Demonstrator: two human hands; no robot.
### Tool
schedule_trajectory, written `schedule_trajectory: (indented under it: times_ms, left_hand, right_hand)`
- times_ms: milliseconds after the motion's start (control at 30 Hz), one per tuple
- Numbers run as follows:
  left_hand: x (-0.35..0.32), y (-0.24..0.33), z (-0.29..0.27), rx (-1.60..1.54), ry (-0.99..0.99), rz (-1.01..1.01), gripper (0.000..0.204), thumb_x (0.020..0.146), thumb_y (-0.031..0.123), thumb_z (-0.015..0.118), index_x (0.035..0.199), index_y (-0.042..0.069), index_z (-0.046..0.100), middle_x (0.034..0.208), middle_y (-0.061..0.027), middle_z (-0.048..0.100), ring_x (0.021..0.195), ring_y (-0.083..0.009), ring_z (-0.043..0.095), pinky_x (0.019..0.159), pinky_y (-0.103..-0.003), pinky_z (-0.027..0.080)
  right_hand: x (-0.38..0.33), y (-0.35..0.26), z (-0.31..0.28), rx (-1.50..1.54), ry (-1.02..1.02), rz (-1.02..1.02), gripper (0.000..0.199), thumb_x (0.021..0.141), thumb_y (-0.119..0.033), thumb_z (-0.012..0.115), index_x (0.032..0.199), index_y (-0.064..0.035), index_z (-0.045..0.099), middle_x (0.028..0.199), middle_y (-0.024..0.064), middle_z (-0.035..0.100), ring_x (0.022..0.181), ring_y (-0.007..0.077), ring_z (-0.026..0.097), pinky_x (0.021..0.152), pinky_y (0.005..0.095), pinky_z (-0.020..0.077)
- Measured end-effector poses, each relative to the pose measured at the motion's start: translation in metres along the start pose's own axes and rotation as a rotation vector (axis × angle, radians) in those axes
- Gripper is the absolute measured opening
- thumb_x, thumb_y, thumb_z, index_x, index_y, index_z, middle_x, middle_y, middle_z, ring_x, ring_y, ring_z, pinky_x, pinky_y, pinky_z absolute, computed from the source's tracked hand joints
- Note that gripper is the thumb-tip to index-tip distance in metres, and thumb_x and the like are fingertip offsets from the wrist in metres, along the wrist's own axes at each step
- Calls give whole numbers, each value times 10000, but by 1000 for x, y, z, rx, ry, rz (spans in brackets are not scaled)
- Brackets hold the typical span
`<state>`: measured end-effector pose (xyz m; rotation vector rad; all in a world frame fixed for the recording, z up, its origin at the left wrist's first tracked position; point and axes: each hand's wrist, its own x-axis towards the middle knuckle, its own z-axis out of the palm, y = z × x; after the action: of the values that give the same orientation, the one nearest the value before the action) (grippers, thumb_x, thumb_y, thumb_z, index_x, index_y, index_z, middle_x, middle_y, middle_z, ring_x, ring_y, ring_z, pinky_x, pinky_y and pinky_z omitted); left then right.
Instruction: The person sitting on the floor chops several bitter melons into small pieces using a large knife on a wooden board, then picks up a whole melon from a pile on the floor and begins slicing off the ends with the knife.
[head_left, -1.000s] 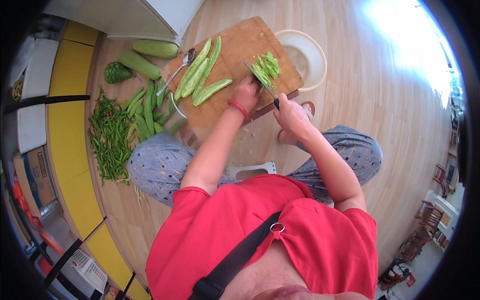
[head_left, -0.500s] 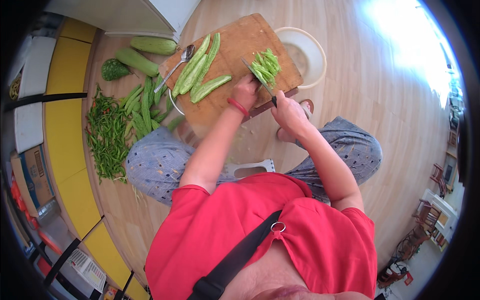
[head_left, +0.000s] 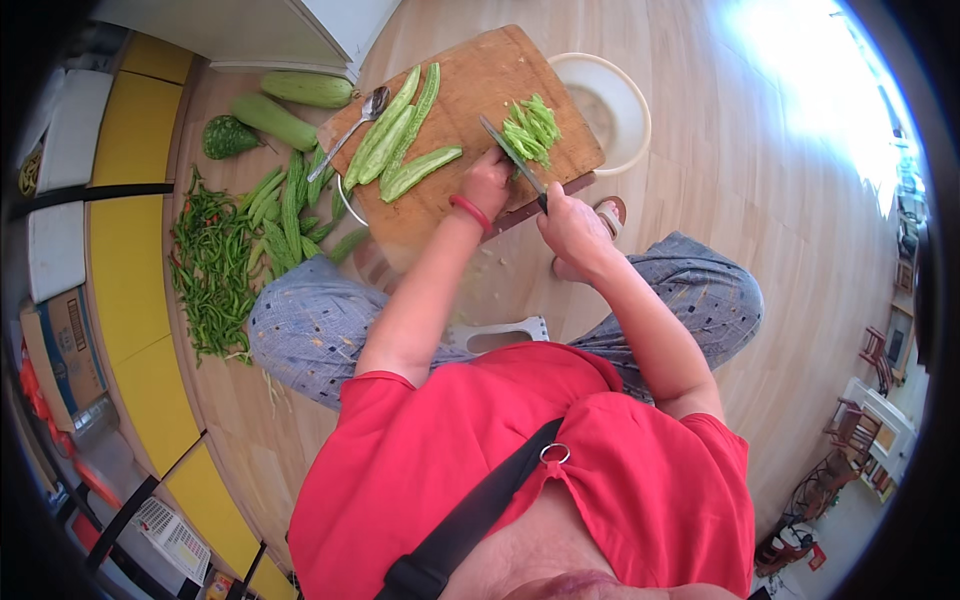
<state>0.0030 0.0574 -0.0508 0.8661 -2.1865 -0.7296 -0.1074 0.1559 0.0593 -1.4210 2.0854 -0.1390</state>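
Observation:
My right hand (head_left: 575,225) is closed round the black handle of a kitchen knife (head_left: 515,148), its blade slanting across the cutting board (head_left: 480,75). Against the blade's left side, my left hand (head_left: 486,184) is closed with curled fingers; a bit of green shows under them, apparently a piece of bitter melon mostly hidden by the hand. Just beyond the blade lies a pile of light green bitter melon slices (head_left: 532,128). Several halved bitter melons (head_left: 382,150) rest on the board's left part, cut from end to end. Beside them, a metal spoon (head_left: 374,105) lies over the board's left edge.
A pale basin (head_left: 640,120) stands at the board's right. On the floor to the left are green chillies (head_left: 212,275), whole bitter melons (head_left: 292,210), long pale green gourds (head_left: 275,122) and a round dark gourd (head_left: 228,138). Yellow cabinets (head_left: 135,270) line the left side.
The knife and my right hand have shifted slightly left, and the blade shows more of its flat side. My left hand stays almost in place; the slice pile looks much the same.

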Motion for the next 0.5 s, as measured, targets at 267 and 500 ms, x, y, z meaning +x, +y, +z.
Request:
schedule_trajectory:
  times_ms: [267,500]
  left_hand:
    - [-3,0,2,1,74,73,193,695,-23,513,824,49,637,886,-115,591,784,-296,584,678,-375,493]
    - [-5,1,6,-22,74,53,193,679,-15,528,824,51,637,870,-113,593,768,-295,583,665,-377,490]
  right_hand:
    - [7,1,1,10,44,-30,203,776,-129,514,882,30,446,750,273,591,753,432,580,683,505,453]
    - [13,8,14,10,51,-11,203,776,-129,504,885,30,441,755,283,587,771,437,576,700,502,448]
